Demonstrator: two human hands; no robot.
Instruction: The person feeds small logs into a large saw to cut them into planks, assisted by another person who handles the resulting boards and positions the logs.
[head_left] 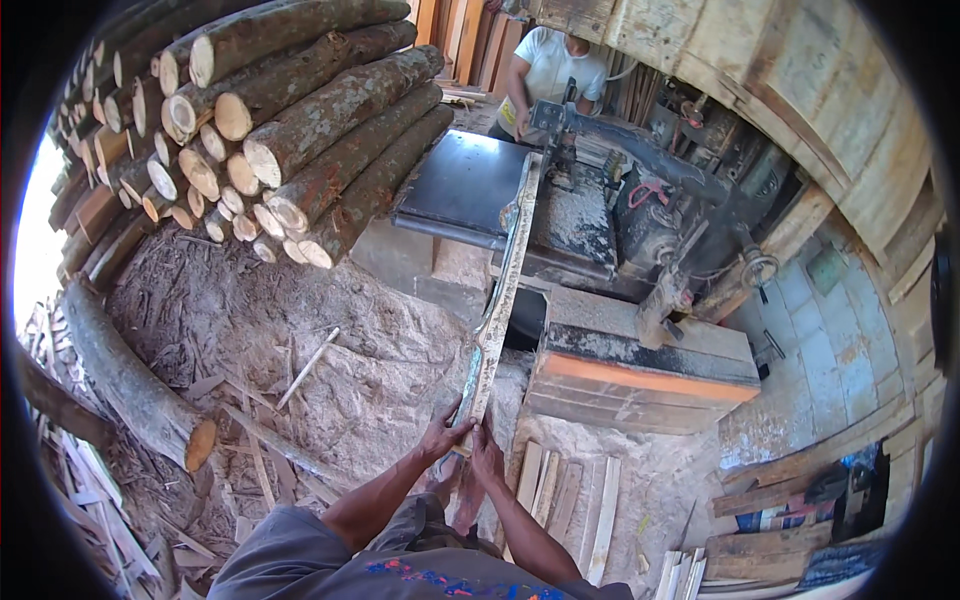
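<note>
A long, uneven plank with rough bark along its edge (505,285) reaches from my body to the dark metal table (460,185) of a sawing machine. Its near end is held low in front of me by my left hand (447,434), fingers closed on the left side. Close beside it, my right hand (487,456) grips the same end from the right. The plank's far end lies on the table by the machine's upright guide (560,130). Behind the table stands another person in a white shirt (558,75), partly hidden by the machine.
Cut logs (340,110) are piled high at the left. A loose log (140,370) lies on the sawdust-covered floor. Sawn strips (603,520) lie near my right side. A wooden-sided base (640,380) juts out right of the plank. Wood scraps (95,480) litter the lower left.
</note>
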